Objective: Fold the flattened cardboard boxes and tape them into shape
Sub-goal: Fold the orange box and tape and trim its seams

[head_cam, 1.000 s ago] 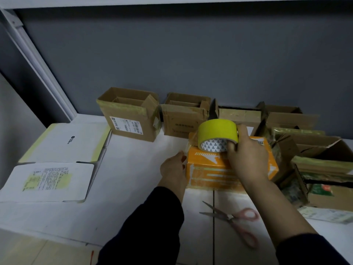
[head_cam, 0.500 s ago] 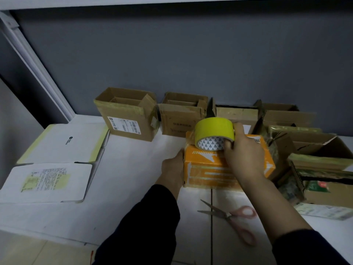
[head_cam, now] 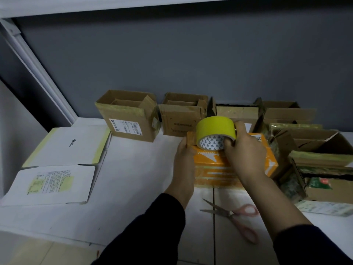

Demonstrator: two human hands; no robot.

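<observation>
An orange cardboard box (head_cam: 219,169) with white markings sits closed on the white surface in the middle. My left hand (head_cam: 184,155) presses flat against its left end. A roll of yellow tape (head_cam: 215,129) rests on the box's top, and my right hand (head_cam: 244,152) grips it from the right, thumb over the roll. Several folded brown boxes stand behind: one with a white label (head_cam: 128,115), another beside it (head_cam: 181,115), and more to the right (head_cam: 236,113).
Pink-handled scissors (head_cam: 235,217) lie open in front of the orange box. Flattened white boxes (head_cam: 63,150) lie at the left. More open brown boxes (head_cam: 321,150) crowd the right side. A grey wall stands behind.
The tape roll and my right hand have shifted slightly left along the box top. My left hand has slid up onto the box's left end.
</observation>
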